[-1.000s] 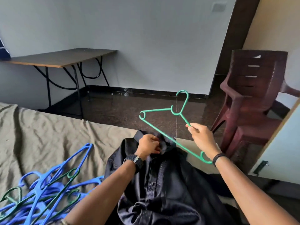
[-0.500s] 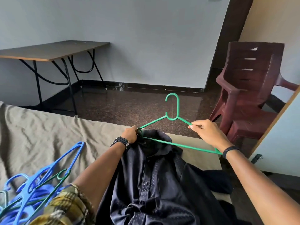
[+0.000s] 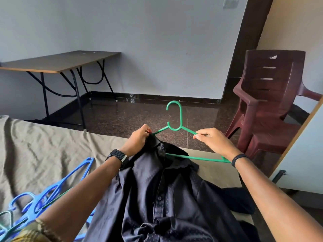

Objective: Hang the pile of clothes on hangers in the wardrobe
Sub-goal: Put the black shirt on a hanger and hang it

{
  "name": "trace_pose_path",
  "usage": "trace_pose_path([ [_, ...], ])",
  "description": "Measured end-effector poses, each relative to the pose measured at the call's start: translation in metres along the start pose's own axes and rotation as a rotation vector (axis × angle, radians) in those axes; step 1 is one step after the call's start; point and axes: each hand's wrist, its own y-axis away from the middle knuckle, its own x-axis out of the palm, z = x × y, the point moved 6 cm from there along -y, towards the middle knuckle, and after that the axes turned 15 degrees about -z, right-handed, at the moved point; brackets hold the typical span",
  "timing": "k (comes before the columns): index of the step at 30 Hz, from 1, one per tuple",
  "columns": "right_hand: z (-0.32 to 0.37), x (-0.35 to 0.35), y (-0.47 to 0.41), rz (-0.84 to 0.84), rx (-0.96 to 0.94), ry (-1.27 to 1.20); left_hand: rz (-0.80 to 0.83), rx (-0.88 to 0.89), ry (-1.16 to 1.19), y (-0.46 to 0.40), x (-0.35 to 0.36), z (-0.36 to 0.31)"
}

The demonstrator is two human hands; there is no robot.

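With our left hand [image 3: 138, 139] we pinch the collar of the dark navy dotted button-up shirt [image 3: 167, 194] against the left arm of the thin green plastic hanger [image 3: 176, 123], fingers curled tight over fabric and rod together, while our right hand [image 3: 212, 140] grips the hanger's right arm between thumb and curled fingers. The hanger stands hook-up above the shirt's neck, its left end tucked inside the collar and its bottom bar crossing the open neckline. The shirt lies spread on the wrinkled olive-tan bedsheet [image 3: 43, 154], beside a heap of blue and green plastic hangers [image 3: 52, 194] at our left.
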Motion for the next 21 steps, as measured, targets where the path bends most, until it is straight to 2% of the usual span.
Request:
trace_pose_path([
  [3,0.011,0.002,0.001,0.054,-0.003,-0.071,-0.015,0.012,0.082,-0.001,-0.013,-0.007],
  [6,0.010,-0.003,0.003,0.088,0.004,-0.125,0.038,-0.133,0.243,-0.002,-0.024,0.005],
  [8,0.010,-0.009,0.004,0.101,0.017,-0.140,0.108,-0.275,0.169,-0.002,-0.026,0.014],
  [10,0.010,-0.013,0.005,0.096,0.018,-0.135,0.285,-0.353,0.034,0.008,-0.024,0.012],
  [12,0.009,-0.011,0.006,0.100,0.023,-0.139,0.474,-0.352,0.080,0.022,-0.019,-0.001],
  [14,0.007,-0.005,0.006,0.094,0.026,-0.147,0.552,-0.308,0.125,0.028,-0.016,-0.004],
  [21,0.015,0.002,0.008,0.091,-0.001,-0.169,0.463,-0.052,0.006,0.014,-0.026,-0.009],
])
